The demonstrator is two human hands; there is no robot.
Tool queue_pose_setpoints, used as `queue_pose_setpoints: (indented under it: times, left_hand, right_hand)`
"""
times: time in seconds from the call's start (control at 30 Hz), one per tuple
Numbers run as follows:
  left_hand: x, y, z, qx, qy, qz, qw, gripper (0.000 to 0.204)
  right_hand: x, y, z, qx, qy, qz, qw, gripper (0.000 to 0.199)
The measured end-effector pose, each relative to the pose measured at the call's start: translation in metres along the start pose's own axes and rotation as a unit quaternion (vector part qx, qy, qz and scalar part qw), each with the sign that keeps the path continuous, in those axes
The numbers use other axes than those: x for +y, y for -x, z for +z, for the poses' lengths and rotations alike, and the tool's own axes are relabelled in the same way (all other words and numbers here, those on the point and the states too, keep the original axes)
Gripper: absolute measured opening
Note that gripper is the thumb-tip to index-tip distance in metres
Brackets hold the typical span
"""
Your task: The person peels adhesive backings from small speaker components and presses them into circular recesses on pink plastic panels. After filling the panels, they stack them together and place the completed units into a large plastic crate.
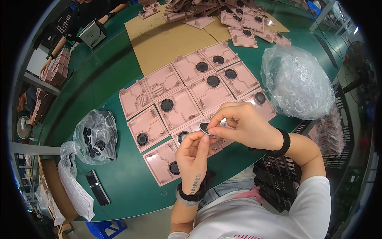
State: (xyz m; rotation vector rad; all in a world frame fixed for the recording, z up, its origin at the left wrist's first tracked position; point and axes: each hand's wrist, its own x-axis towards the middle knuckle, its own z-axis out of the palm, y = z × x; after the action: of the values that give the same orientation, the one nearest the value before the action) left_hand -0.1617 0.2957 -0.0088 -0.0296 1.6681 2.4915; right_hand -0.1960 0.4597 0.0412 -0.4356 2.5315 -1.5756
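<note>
Both my hands meet above the near edge of a block of pink plastic panels (181, 105). Between them is a small round black disc with a pale rim (204, 128). My left hand (192, 153) pinches its lower edge with thumb and fingers. From the other side, the thumb and fingertips of my right hand (240, 123) grip the same disc. Most of the panels carry a round black disc (167, 105); two at the far left show a bare slotted grille (141, 100). My hands partly hide the nearest panels.
A clear bag of black discs (95, 137) lies left, with a phone (97, 187) nearer me. A bulging bag of thin white rings (298, 83) sits right. More panels are heaped on cardboard (167, 44) at the far side. Another person's arm (57, 47) reaches toward stacked pink parts.
</note>
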Motion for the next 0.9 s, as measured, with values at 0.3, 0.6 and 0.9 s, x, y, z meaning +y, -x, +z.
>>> queue_pose_setpoints:
  times: [0.3,0.6,0.9]
  left_hand:
    - [-0.002,0.000,-0.004,0.005,0.010,-0.010,1.000,0.009]
    - [-0.004,0.000,-0.006,0.008,0.034,-0.028,0.999,0.005]
    - [-0.005,0.003,-0.001,0.009,-0.042,0.022,0.999,0.004]
  right_hand:
    - [0.004,0.000,0.003,0.004,0.050,-0.073,0.996,0.013]
    - [0.002,0.006,0.011,0.036,0.114,-0.129,0.984,0.015]
    - [0.004,0.007,0.013,0.051,0.138,-0.119,0.982,0.014]
